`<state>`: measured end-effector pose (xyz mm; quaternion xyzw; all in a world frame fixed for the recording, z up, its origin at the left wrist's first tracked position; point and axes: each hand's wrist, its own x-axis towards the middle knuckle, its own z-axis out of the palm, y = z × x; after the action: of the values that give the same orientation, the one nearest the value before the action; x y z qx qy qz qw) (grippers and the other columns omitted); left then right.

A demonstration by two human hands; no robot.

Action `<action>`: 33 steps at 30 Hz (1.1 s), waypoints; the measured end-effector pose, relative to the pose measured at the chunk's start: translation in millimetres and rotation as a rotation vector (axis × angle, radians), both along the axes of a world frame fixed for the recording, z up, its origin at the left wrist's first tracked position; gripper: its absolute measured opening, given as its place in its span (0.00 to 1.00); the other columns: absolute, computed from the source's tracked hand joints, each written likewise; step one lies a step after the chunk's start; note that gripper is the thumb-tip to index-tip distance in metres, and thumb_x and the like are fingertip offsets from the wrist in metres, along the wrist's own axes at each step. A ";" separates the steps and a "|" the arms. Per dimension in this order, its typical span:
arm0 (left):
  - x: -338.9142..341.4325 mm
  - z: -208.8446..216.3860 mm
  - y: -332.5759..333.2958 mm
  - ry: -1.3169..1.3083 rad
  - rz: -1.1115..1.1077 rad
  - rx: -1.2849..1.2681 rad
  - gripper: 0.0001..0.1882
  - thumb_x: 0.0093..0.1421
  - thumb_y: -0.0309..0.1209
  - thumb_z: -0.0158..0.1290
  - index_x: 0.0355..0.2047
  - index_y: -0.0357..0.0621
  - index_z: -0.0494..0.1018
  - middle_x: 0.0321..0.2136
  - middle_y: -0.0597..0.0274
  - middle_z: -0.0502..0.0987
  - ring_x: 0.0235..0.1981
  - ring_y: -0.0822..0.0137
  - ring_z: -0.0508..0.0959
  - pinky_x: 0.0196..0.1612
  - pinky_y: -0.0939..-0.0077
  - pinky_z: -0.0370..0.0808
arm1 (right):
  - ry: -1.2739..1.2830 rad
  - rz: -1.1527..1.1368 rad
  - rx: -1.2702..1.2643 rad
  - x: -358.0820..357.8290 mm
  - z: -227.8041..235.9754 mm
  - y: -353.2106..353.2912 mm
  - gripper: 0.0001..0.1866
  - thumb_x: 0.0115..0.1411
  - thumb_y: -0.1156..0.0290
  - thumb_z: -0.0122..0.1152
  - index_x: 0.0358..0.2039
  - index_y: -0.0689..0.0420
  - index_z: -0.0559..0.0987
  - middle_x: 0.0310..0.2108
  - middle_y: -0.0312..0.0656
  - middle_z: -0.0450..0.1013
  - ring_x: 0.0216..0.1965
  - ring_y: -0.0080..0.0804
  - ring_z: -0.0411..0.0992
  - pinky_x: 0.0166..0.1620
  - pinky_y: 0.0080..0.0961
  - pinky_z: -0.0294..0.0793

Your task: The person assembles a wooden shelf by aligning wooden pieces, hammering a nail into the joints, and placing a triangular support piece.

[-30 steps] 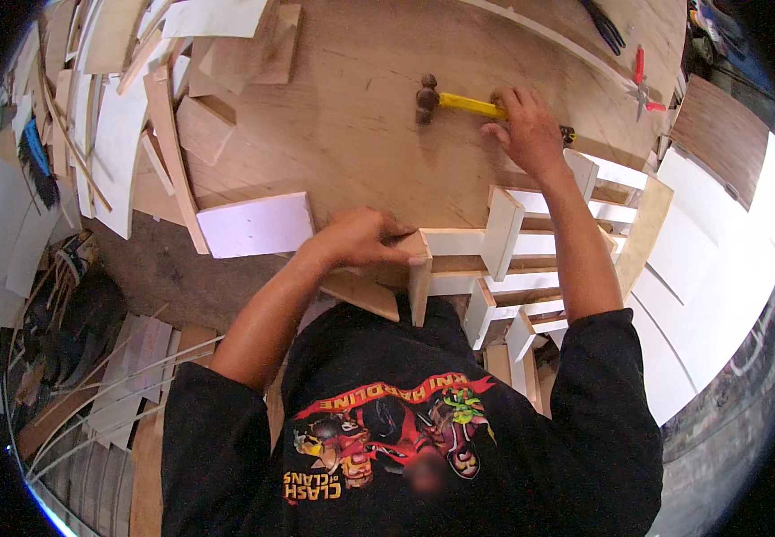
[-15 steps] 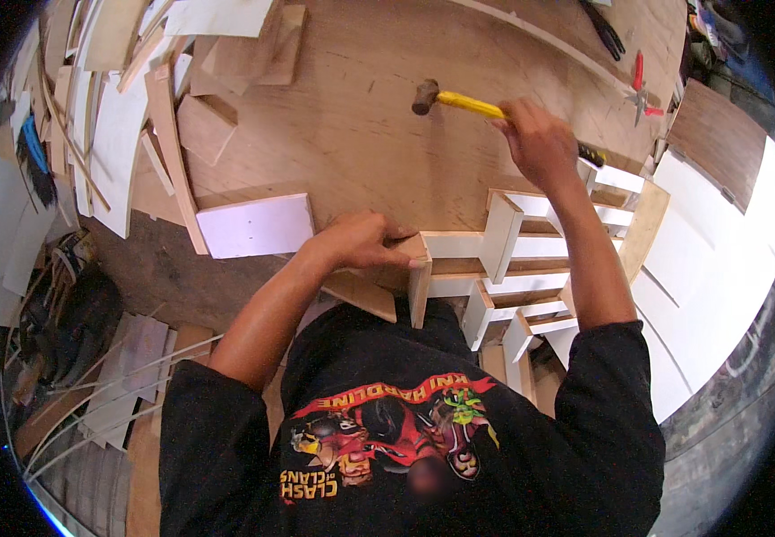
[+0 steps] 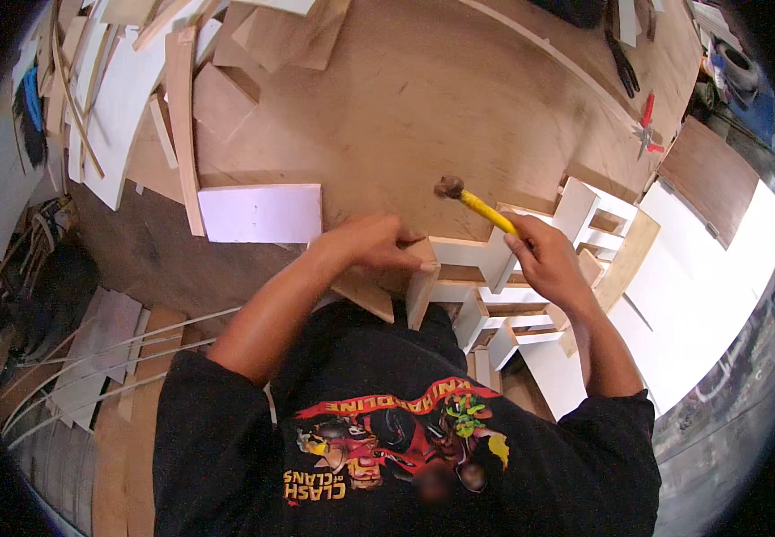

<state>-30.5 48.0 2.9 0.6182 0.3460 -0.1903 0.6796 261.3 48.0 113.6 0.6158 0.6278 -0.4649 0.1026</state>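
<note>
Hammer has come nearer the left hand.

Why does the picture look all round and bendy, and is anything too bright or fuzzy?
In the head view, the rim is dark and round, and edges near it curve, likely from the fisheye lens; in the head view, the white panel at right looks nearly washed out; in the head view, the shirt has a small smudged patch, while the hammer shows plainly.

The hammer handle is yellow, the frame white and tan, the black shirt multicolour-printed.
</note>
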 end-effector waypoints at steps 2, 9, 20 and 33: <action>0.8 -3.7 -1.5 -0.025 0.008 -0.008 0.43 0.53 0.69 0.57 0.56 0.49 0.79 0.40 0.43 0.83 0.43 0.44 0.83 0.47 0.52 0.78 | 0.006 0.033 0.026 -9.4 7.7 3.7 0.21 0.67 0.68 0.59 0.60 0.52 0.74 0.38 0.52 0.78 0.38 0.52 0.77 0.41 0.44 0.76; 0.4 -1.8 1.0 -0.008 -0.018 0.047 0.41 0.52 0.69 0.57 0.53 0.51 0.81 0.37 0.44 0.84 0.42 0.45 0.84 0.46 0.52 0.78 | 0.061 0.179 -0.001 -11.2 1.1 -5.3 0.25 0.69 0.66 0.55 0.66 0.41 0.70 0.30 0.50 0.77 0.32 0.53 0.77 0.38 0.47 0.76; 2.5 0.6 4.8 -0.003 -0.072 0.035 0.40 0.53 0.69 0.57 0.51 0.48 0.82 0.35 0.42 0.83 0.39 0.44 0.84 0.44 0.51 0.79 | 0.040 0.133 -0.032 -9.5 -6.8 -13.3 0.24 0.71 0.64 0.53 0.67 0.40 0.70 0.32 0.53 0.78 0.33 0.54 0.78 0.39 0.47 0.77; 1.5 -2.4 1.9 -0.044 -0.062 0.113 0.43 0.52 0.71 0.55 0.52 0.48 0.81 0.35 0.43 0.84 0.39 0.44 0.84 0.43 0.49 0.78 | -0.004 0.058 -0.025 -7.8 -5.9 1.9 0.25 0.71 0.64 0.53 0.67 0.38 0.69 0.34 0.56 0.78 0.36 0.55 0.79 0.41 0.48 0.77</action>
<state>-29.0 49.9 0.5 0.6699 0.3219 -0.1779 0.6449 253.5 49.9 107.8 0.5969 0.6393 -0.4683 0.1247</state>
